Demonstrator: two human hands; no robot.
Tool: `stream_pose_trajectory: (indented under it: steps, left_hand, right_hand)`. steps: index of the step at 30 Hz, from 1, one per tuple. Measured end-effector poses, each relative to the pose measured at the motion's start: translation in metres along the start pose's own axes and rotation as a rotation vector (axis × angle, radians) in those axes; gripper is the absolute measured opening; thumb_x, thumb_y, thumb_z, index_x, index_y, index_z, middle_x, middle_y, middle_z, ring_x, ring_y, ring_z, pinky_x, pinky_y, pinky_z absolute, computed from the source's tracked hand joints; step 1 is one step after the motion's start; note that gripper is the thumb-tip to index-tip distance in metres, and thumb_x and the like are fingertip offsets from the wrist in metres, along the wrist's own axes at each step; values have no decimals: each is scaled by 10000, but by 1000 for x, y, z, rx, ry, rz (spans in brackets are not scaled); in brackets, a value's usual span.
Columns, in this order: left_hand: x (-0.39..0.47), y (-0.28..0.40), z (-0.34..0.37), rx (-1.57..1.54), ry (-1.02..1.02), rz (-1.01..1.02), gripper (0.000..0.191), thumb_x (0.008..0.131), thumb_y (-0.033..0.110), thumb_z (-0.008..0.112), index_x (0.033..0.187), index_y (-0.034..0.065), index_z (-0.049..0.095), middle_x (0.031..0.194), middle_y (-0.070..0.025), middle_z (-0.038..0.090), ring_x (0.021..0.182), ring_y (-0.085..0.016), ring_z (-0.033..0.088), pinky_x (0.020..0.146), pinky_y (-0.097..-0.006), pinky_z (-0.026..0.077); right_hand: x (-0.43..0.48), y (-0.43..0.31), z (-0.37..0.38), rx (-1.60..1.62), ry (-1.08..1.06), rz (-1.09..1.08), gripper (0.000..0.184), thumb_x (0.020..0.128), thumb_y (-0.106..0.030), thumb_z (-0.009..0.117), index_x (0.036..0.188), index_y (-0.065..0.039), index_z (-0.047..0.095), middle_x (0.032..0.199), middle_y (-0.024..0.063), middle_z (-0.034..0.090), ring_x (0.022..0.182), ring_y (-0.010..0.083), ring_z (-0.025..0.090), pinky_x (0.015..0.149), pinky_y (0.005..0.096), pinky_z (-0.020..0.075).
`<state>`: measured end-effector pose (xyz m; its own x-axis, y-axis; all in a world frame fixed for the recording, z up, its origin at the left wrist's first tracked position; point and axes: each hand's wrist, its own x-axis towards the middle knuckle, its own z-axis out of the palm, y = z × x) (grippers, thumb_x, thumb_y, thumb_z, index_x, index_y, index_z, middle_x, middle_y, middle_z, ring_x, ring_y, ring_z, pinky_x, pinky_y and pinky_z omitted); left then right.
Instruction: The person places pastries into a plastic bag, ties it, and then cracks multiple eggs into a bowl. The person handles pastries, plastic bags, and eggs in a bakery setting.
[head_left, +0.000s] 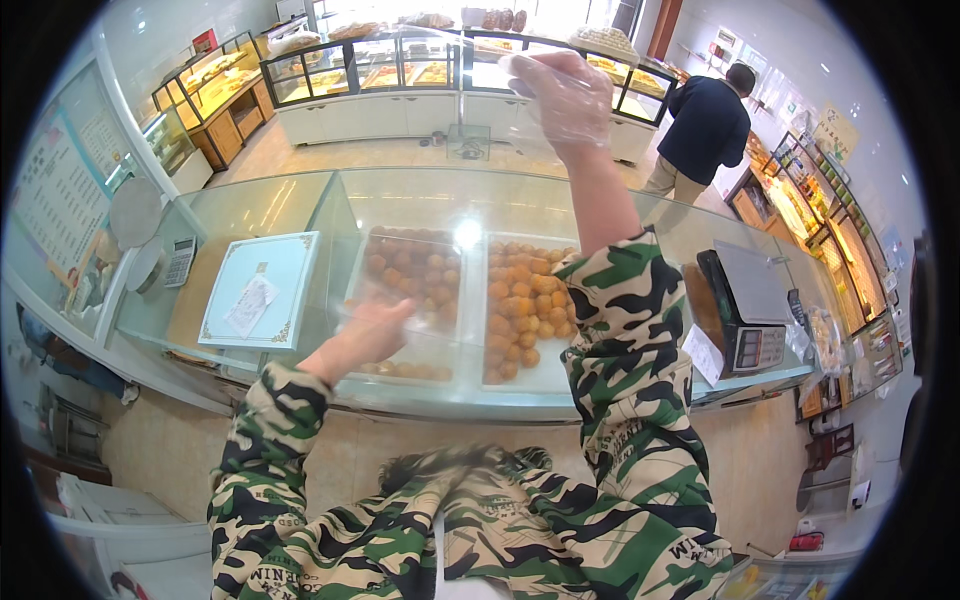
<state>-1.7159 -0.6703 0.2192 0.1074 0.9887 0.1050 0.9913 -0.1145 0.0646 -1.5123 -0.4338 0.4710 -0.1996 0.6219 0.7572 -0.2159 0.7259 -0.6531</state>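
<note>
My right hand (574, 97) is raised high over the glass counter, wrapped in a thin clear plastic glove. Its fingers pinch together, and a strip of clear plastic film (431, 36) trails leftward from them. Lower down, my left hand (371, 330) is bare and blurred, its fingers curled above the left tray. I cannot tell whether it grips part of the film. Under the glass are round brown pastry balls (409, 262) in the left tray and golden-brown balls (525, 307) in the white right tray (555, 367), partly hidden by my right sleeve.
A light-blue box (259, 289) with a paper slip on top and a calculator (180, 262) stand at left. At right sits a weighing scale (742, 300) beside a paper slip (703, 354). Beyond are bakery display cases (360, 67) and a person (705, 127) facing away.
</note>
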Motion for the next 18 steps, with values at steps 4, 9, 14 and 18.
stream_pose_trajectory:
  steps: [4, 9, 14, 18]
  left_hand:
    - [-67, -94, -11, -1000, 395, -778, 262, 927, 180, 675, 1119, 29, 772, 1094, -149, 764, 980, -233, 720, 876, -373, 550]
    - [-70, -100, -1, -831, 235, -799, 220, 948, 182, 688, 1072, 30, 788, 1042, -113, 765, 895, -146, 688, 751, -335, 539]
    - [-33, -77, 9, -1186, -38, -853, 186, 856, 147, 777, 1028, 78, 764, 823, -4, 670, 661, -119, 560, 573, -309, 442]
    - [-4, -97, -42, -1031, 200, -839, 303, 819, 104, 787, 1110, 34, 740, 1013, -34, 739, 878, -162, 677, 780, -325, 537]
  right_hand:
    - [-16, -9, -19, 301, 66, 96, 131, 881, -78, 792, 942, 20, 731, 857, 102, 756, 761, 161, 740, 730, 272, 610]
    - [-40, -8, -30, 511, 256, -26, 121, 893, -35, 775, 965, 30, 704, 878, 129, 749, 763, 204, 752, 719, 318, 653]
    - [-71, 22, -71, 396, 326, -249, 153, 923, -54, 737, 1049, 33, 750, 901, 112, 758, 862, 221, 754, 781, 329, 639]
    - [-132, 88, -151, -55, 327, 8, 233, 1004, -132, 664, 1151, 24, 758, 1065, 92, 766, 953, 154, 719, 875, 276, 548]
